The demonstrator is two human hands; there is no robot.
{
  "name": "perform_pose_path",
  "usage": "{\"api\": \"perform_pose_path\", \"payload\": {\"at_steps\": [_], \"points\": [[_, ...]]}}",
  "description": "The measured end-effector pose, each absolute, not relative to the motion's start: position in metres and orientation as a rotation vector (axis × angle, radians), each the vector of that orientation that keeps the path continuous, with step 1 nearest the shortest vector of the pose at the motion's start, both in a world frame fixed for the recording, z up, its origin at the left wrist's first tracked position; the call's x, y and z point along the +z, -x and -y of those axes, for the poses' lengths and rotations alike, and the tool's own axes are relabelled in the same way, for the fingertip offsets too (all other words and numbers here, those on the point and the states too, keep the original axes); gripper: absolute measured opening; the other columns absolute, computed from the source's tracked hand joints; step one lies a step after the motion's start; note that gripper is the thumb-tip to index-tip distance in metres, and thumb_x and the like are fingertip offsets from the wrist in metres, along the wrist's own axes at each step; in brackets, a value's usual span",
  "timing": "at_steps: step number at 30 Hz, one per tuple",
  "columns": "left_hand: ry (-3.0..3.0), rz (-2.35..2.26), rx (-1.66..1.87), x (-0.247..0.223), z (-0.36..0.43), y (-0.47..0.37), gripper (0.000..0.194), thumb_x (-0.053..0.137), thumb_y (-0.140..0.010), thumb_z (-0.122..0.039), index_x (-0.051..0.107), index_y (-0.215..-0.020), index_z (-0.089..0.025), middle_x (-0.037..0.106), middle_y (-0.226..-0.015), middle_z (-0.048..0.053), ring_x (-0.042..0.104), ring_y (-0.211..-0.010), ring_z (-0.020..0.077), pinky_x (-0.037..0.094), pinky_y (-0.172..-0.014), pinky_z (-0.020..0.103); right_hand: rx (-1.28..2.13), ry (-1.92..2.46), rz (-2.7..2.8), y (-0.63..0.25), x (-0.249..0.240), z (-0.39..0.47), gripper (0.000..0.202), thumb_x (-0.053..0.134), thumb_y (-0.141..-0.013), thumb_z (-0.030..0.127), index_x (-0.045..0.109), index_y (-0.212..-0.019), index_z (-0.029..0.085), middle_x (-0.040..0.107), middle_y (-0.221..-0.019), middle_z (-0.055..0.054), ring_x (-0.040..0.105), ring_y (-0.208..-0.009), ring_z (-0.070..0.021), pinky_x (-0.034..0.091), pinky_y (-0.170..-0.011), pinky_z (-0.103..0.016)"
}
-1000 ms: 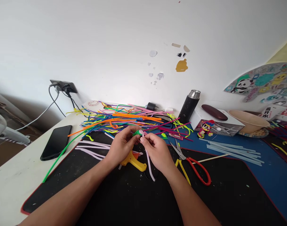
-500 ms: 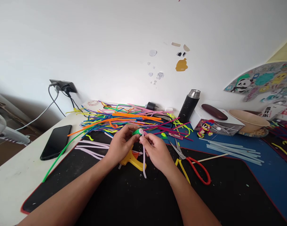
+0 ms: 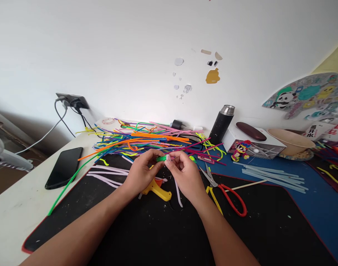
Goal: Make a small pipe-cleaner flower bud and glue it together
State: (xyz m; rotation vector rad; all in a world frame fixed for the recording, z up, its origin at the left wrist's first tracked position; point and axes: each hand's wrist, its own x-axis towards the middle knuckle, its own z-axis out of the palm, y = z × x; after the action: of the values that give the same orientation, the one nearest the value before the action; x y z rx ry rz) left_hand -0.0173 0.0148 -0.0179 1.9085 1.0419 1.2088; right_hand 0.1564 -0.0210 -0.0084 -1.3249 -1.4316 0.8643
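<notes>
My left hand [image 3: 144, 171] is closed on a small green piece [image 3: 161, 158] over the mat. Close beside it, my right hand [image 3: 183, 171] pinches a white pipe cleaner [image 3: 179, 194], whose free end hangs down below the fingers. The fingertips of both hands meet at the green piece. Under the hands lies a yellow glue gun [image 3: 160, 192] on the black mat [image 3: 158, 232]. Red-handled scissors [image 3: 232, 199] lie open to the right, by yellow-handled pliers [image 3: 215, 200]. The exact join between green and white is hidden by fingers.
Many coloured pipe cleaners [image 3: 141, 139] are heaped behind the hands. A phone [image 3: 64, 168] is at the left. A black thermos [image 3: 221, 125], a white box [image 3: 269, 147], a small figurine [image 3: 241, 150] and pale glue sticks [image 3: 274, 177] stand or lie at the right.
The white pipe cleaner's hanging end has swung to the right, and its upper part is now behind my right fingers. The green piece has turned and lies more level. The view has shifted slightly.
</notes>
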Motion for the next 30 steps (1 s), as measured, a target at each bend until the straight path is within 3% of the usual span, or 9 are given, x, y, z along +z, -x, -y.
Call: {"api": "perform_pose_path", "payload": {"at_steps": [10, 21, 30], "points": [[-1.93, -1.04, 1.176, -0.02, -0.0152, 0.0178, 0.012, 0.069, -0.095, -0.031, 0.069, -0.103, -0.022, 0.074, -0.094, 0.004, 0.068, -0.08, 0.0178, 0.055, -0.074, 0.029, 0.859, 1.316, 1.441, -0.1591, -0.0088, 0.0199, 0.027, 0.065, -0.099, 0.05, 0.07, -0.102, 0.024, 0.073, -0.088, -0.003, 0.067, -0.078, -0.0217, 0.049, -0.071, -0.033], [-2.0, -1.059, 1.172, -0.0176, -0.0124, 0.0172, 0.01, 0.067, -0.096, -0.031, 0.069, -0.1, -0.022, 0.074, -0.092, 0.004, 0.067, -0.079, 0.0183, 0.053, -0.073, 0.029, 0.827, 1.33, 1.477, -0.1591, -0.0129, 0.0204, 0.025, 0.064, -0.099, 0.05, 0.067, -0.099, 0.025, 0.072, -0.081, -0.002, 0.064, -0.071, -0.0212, 0.044, -0.064, -0.032], [-1.786, -0.982, 1.145, -0.0208, -0.017, 0.018, 0.017, 0.071, -0.093, -0.034, 0.067, -0.104, -0.021, 0.072, -0.091, 0.002, 0.068, -0.078, 0.0174, 0.055, -0.071, 0.028, 0.782, 1.359, 1.475, -0.1593, -0.005, 0.0222, 0.032, 0.063, -0.1, 0.055, 0.072, -0.11, 0.026, 0.062, -0.074, 0.001, 0.057, -0.066, -0.0195, 0.042, -0.062, -0.031]]}}
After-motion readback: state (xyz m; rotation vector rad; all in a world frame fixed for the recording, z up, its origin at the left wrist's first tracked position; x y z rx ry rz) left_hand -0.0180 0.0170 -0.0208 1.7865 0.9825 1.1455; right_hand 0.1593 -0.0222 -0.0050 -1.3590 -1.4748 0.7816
